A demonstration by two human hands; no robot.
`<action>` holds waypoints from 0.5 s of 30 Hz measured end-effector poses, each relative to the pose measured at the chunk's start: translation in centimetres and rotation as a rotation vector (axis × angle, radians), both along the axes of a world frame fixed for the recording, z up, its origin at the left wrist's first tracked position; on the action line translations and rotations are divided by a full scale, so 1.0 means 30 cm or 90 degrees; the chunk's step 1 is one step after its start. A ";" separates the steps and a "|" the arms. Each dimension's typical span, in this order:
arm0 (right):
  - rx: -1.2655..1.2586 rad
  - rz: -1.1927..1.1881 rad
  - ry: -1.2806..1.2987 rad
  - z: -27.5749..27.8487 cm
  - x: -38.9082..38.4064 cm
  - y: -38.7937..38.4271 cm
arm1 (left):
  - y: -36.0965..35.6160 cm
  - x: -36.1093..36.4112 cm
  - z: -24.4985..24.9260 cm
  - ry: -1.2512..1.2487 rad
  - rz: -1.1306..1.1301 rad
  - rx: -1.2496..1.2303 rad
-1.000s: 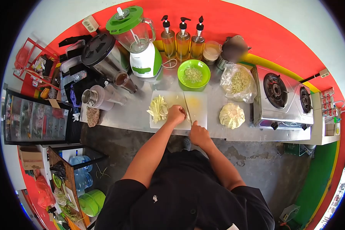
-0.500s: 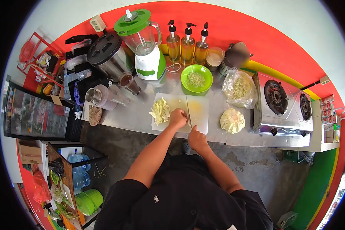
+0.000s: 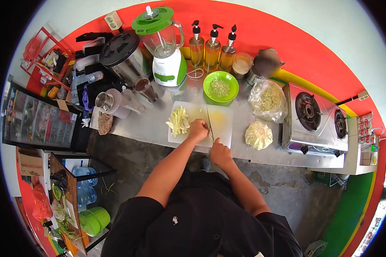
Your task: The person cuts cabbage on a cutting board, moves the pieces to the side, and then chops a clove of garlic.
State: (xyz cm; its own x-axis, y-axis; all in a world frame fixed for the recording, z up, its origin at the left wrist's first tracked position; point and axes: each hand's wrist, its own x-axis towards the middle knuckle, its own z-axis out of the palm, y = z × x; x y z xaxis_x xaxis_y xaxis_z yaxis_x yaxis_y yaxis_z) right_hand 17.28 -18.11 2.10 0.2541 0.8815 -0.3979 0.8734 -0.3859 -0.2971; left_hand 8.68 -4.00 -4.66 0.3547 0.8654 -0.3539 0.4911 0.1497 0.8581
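Observation:
My right hand (image 3: pixel 221 153) is closed around the handle of a knife (image 3: pixel 209 118), whose blade points away from me across a white cutting board (image 3: pixel 225 135). Close to the left of the blade, my left hand (image 3: pixel 198 130) is closed with its fingers bent down at the board; whatever they hold is hidden. Pale cut cabbage leaves (image 3: pixel 178 121) lie in a pile on the board's left side. To the right of the board sits a larger piece of cabbage (image 3: pixel 258 135). Behind the board, a green bowl (image 3: pixel 221 97) contains shredded cabbage (image 3: pixel 219 88).
A clear plastic bag (image 3: pixel 268 100) of shredded vegetable lies beside a two-burner gas stove (image 3: pixel 294 137). Along the back stand a blender (image 3: pixel 166 68), several pump bottles (image 3: pixel 212 53) and a steel container (image 3: pixel 131 58). A measuring jug (image 3: pixel 116 103) and a tall dark cup (image 3: pixel 146 89) are at left.
The whole view has shifted slightly. Both hands and the knife stay in nearly the same place over the board, and the cabbage pile looks unchanged.

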 end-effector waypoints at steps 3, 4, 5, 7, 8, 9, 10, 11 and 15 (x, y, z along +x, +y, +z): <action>-0.019 0.009 -0.003 0.017 0.003 -0.016 | -0.002 -0.001 0.010 -0.008 -0.004 -0.001; -0.018 0.009 -0.001 0.011 -0.007 -0.016 | -0.008 -0.004 0.022 -0.007 -0.002 -0.002; -0.013 -0.003 0.001 0.002 -0.019 -0.013 | -0.010 -0.007 0.035 -0.007 -0.003 -0.001; -0.008 -0.018 0.001 -0.010 -0.023 -0.002 | -0.014 -0.005 0.033 0.031 -0.015 0.057; 0.000 -0.020 0.007 -0.016 -0.015 0.010 | -0.011 -0.003 0.032 0.029 -0.016 0.058; 0.007 -0.021 0.014 -0.011 -0.009 0.017 | -0.006 -0.005 0.022 0.013 -0.018 0.050; 0.006 -0.023 0.013 -0.005 -0.001 0.014 | -0.006 -0.006 0.011 -0.002 -0.021 0.042; -0.005 -0.010 0.007 0.003 0.011 0.012 | -0.008 -0.003 0.001 -0.003 -0.022 0.043; -0.024 -0.014 0.000 0.023 -0.015 -0.001 | -0.007 -0.008 0.006 0.009 -0.024 0.061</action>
